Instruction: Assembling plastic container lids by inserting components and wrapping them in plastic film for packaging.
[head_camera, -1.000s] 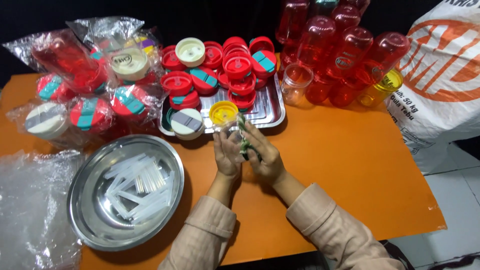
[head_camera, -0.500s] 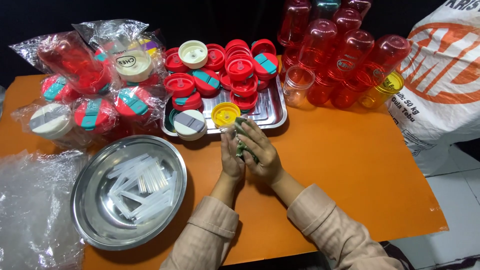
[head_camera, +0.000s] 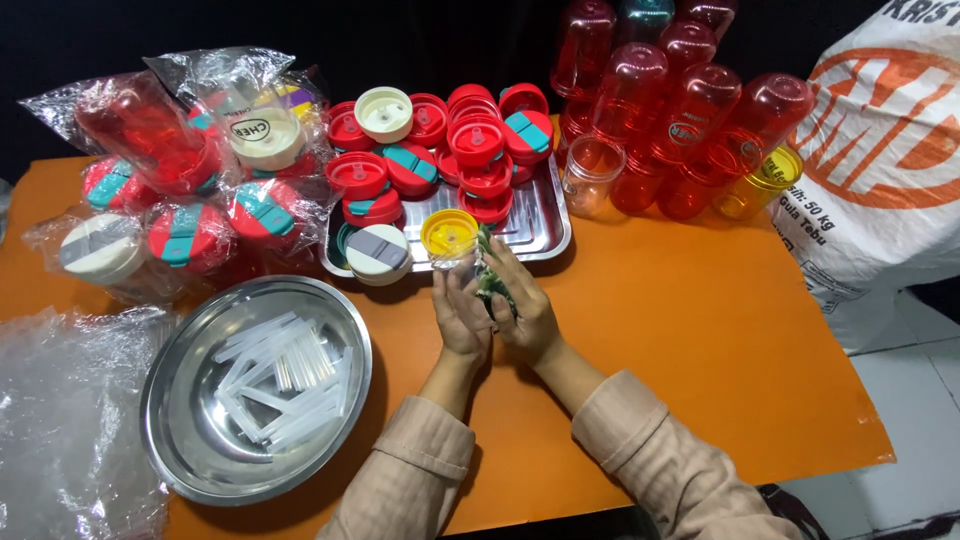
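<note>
Orange table (head_camera: 700, 330) is carrying a steel tray (head_camera: 545, 235) of red lids, a bowl (head_camera: 180, 440) of clear straws and red bottles (head_camera: 690, 110). At the tray's near edge both hands are gripping a small clear bottle with a yellow lid (head_camera: 449, 232): left hand (head_camera: 458, 318) and right hand (head_camera: 520, 310) are wrapping its body. It looks light, stiff and slick; holding the body seems safest.

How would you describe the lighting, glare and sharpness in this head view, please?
Head view: evenly lit and mostly sharp; bright glare on the round steel bowl and the clear plastic bags; the background is black; both hands look slightly soft, casting small shadows on the orange table.
</note>
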